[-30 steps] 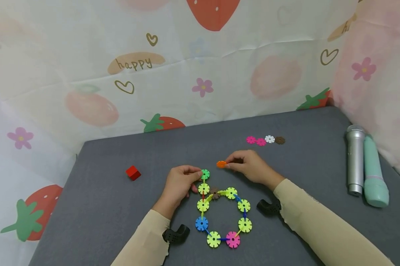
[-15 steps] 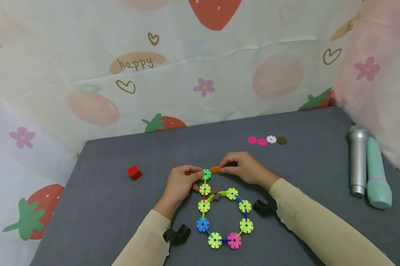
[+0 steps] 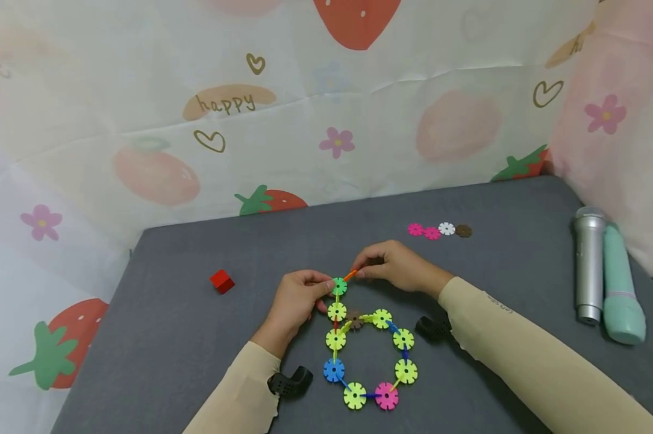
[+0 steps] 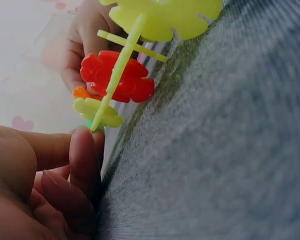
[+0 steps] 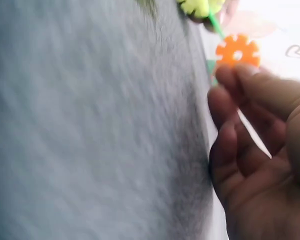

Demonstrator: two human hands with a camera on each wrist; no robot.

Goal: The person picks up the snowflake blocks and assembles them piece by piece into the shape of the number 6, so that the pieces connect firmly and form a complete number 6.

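A loop of notched plastic discs in yellow, blue, pink and brown lies on the grey table, with a short chain rising from its upper left. At that chain's far end is a green disc (image 3: 340, 286), which my left hand (image 3: 299, 301) pinches between thumb and fingers. My right hand (image 3: 399, 265) pinches an orange disc (image 5: 237, 52) by its edge. Turned edge-on in the head view, the orange disc meets the green one's upper right rim. A red disc (image 4: 117, 76) and a yellow disc (image 4: 165, 17) of the chain show large in the left wrist view.
Two pink discs, a white disc (image 3: 447, 229) and a brown disc (image 3: 464, 231) lie in a row farther back. A red cube (image 3: 221, 281) sits at the left. On the right, a silver microphone (image 3: 589, 265) lies beside a mint-green one (image 3: 623, 286).
My right hand has moved left, bringing the orange disc from beside the green disc to its rim and turning it edge-on. The left hand keeps its pinch in place.
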